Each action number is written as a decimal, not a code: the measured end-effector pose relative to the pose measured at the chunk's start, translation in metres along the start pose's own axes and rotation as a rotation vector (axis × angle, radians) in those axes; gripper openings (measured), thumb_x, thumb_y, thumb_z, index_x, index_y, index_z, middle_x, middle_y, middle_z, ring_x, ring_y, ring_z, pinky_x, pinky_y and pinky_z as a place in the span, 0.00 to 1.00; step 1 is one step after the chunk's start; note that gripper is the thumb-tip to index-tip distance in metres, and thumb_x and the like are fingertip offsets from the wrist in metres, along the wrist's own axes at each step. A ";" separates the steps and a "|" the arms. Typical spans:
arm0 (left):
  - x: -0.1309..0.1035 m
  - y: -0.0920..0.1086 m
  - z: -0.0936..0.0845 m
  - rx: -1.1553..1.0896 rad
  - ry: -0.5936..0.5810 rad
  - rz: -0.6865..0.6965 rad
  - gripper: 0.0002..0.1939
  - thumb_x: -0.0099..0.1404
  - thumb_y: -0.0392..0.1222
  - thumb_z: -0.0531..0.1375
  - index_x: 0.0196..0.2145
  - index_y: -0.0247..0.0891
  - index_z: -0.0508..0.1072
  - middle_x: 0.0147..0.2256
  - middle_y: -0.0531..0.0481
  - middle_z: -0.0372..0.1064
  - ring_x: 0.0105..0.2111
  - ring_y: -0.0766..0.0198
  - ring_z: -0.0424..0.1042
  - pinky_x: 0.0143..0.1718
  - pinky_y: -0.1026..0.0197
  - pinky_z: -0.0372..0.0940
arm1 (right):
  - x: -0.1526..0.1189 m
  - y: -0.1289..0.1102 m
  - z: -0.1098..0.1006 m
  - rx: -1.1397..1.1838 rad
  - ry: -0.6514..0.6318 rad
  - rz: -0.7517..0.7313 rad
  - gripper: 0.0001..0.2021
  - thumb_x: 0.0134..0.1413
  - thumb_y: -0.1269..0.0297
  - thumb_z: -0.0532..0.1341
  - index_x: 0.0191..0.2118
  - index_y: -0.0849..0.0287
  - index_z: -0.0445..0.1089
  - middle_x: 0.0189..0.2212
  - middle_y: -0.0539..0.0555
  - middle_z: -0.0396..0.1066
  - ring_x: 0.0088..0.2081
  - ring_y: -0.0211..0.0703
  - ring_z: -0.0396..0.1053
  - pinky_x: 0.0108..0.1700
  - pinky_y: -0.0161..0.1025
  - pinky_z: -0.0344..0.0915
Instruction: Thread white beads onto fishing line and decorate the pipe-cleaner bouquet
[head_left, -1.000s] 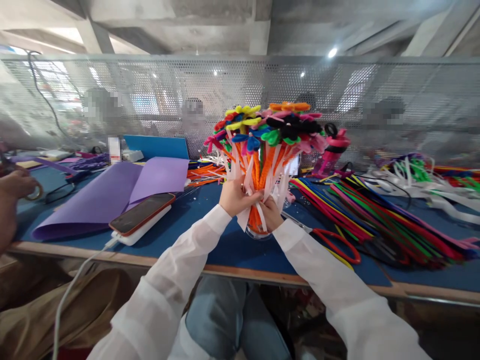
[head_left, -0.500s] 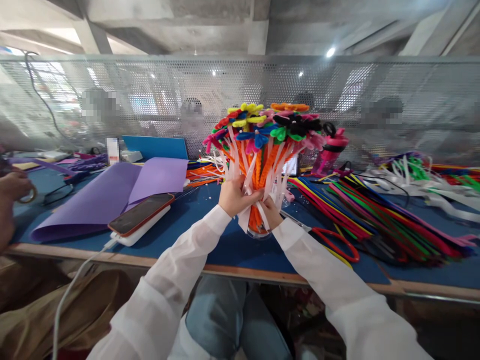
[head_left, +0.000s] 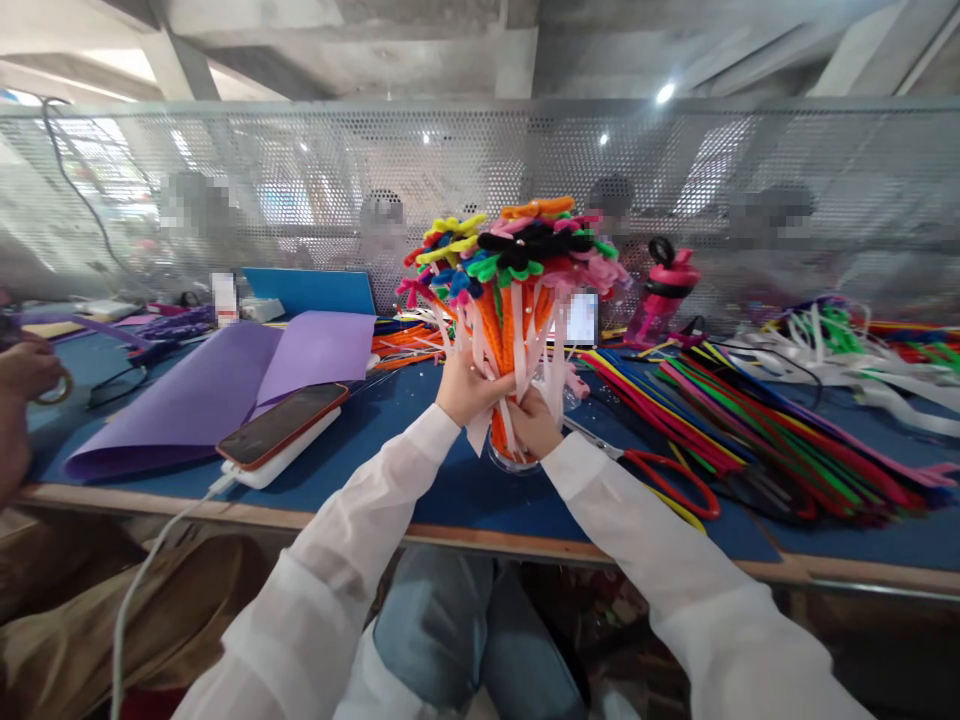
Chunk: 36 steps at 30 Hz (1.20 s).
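A bouquet of pipe-cleaner flowers [head_left: 517, 245] stands upright in front of me, with yellow, black, orange, green, blue and pink heads. Its orange stems [head_left: 501, 335] are bunched together, and pale pink ribbons [head_left: 553, 365] hang down among them. My left hand [head_left: 469, 385] is wrapped round the stems from the left, thumb across the front. Lower on the right side, my right hand [head_left: 535, 420] grips the stems and ribbon. The stem ends rest at a clear round base or cup [head_left: 517, 462] on the table; its full shape is hidden.
Scissors with red handles [head_left: 671, 480] and many loose pipe cleaners [head_left: 795, 430] lie to the right. A pink bottle [head_left: 664, 295] stands behind. On the left are purple sheets [head_left: 187, 400] and a phone [head_left: 289, 425] on a cabled white block. Another person's hand [head_left: 34, 370] is at far left.
The flower heads have turned and shifted a little to the left. My right hand shows more fully in front of the stems; my left hand has barely moved.
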<state>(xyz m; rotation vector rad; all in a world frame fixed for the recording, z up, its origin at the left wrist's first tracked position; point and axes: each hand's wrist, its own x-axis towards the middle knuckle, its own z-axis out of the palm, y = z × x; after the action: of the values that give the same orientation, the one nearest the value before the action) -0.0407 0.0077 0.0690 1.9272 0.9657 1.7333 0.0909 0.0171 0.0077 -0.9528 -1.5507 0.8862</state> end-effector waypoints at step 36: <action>0.019 -0.048 -0.012 -0.452 0.056 -0.124 0.21 0.47 0.55 0.72 0.30 0.35 0.76 0.32 0.45 0.77 0.34 0.56 0.77 0.41 0.54 0.73 | -0.004 -0.059 -0.075 0.111 -0.024 -0.188 0.16 0.57 0.50 0.64 0.28 0.58 0.76 0.12 0.47 0.63 0.16 0.32 0.57 0.20 0.33 0.50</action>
<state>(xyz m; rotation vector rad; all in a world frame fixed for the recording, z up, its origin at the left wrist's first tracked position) -0.0643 0.0522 0.0519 1.5076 0.6255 1.7581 0.1579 -0.0063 0.0719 -0.7065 -1.5658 0.8429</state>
